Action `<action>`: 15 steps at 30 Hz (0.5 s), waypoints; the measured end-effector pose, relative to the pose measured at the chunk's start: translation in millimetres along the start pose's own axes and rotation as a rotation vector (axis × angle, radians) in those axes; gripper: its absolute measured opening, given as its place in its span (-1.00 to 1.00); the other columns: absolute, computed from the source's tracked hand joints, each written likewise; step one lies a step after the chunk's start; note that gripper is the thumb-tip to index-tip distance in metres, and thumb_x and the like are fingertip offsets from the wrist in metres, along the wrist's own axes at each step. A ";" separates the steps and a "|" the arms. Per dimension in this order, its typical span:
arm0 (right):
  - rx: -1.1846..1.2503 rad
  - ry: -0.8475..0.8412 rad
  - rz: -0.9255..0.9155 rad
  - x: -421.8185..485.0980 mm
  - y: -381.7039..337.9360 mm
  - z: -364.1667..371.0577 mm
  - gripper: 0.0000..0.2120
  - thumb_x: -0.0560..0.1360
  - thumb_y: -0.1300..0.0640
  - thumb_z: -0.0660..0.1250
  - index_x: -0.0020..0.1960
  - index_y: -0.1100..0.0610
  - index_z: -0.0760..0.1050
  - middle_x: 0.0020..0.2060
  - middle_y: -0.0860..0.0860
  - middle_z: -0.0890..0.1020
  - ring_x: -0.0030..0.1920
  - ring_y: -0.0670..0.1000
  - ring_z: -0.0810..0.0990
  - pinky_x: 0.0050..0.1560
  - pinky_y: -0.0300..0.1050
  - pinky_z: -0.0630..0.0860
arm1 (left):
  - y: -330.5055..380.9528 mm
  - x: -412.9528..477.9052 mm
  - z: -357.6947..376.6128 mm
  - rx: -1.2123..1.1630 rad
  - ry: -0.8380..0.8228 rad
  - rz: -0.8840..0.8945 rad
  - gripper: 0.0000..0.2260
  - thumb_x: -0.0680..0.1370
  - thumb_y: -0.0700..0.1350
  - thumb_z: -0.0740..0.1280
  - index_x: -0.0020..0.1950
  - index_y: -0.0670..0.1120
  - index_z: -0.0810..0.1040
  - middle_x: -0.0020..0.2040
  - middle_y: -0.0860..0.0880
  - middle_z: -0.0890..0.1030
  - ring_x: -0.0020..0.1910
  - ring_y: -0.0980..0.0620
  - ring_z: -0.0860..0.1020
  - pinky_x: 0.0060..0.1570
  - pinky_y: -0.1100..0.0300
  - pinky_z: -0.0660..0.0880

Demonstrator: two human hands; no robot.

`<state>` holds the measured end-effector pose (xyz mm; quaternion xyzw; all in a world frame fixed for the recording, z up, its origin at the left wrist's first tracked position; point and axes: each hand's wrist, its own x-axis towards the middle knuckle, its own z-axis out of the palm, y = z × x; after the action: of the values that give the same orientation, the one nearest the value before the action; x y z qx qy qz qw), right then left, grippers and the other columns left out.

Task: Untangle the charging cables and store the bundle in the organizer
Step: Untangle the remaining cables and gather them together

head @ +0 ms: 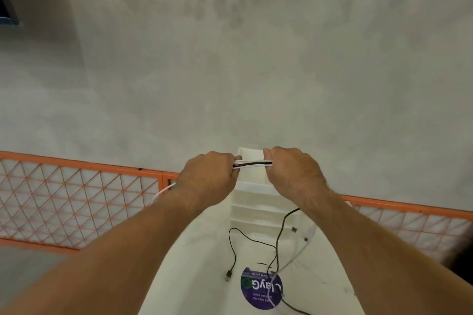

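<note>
Left hand (208, 176) and right hand (294, 174) both pinch the cables (252, 163) taut above the organizer (252, 202). Loose ends trail on the desk (204, 263), so I'd say bundling's half done, storing left.

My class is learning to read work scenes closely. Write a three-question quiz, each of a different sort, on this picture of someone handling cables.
1. True or false: both hands grip the same stretch of cables.
2. Multiple choice: the white organizer lies (A) under the hands, (B) left of the fence, (C) on the sticker.
3. Fill in: the loose black cable ends in a ____ plug.

Key
1. True: left hand and right hand hold the cables taut between them.
2. A: the organizer.
3. USB: black cable beside the purple sticker.
</note>
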<state>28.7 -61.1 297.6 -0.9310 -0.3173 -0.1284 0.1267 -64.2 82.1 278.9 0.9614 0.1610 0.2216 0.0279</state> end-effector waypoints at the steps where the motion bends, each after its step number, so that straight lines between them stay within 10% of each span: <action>1: -0.002 0.010 0.012 -0.8 5.0 2.2 -0.65 0.67 -0.04 -0.09 -0.13 0.05 0.37 -0.31 -0.02 0.44 -0.20 0.12 0.52 -0.13 -0.06 0.47 | -2.9 -0.8 0.3 0.019 -0.012 0.004 -0.75 0.65 0.07 0.02 -0.15 0.01 0.32 -0.14 -0.04 0.56 -0.25 -0.09 0.45 -0.24 0.12 0.35; 15: -0.081 0.026 0.102 -10.0 52.2 20.2 -0.61 0.66 -0.12 -0.11 -0.13 0.06 0.34 -0.38 -0.04 0.37 -0.26 0.13 0.45 -0.20 -0.07 0.37 | -34.7 -11.7 15.8 0.124 -0.058 -0.014 -0.75 0.65 0.08 0.03 -0.03 0.02 0.43 -0.28 0.05 0.42 -0.27 -0.05 0.47 -0.25 0.14 0.39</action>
<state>56.8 -100.3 267.4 -0.9487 -0.2622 -0.1464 0.0992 -77.6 111.4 255.5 0.9661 0.1804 0.1832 -0.0257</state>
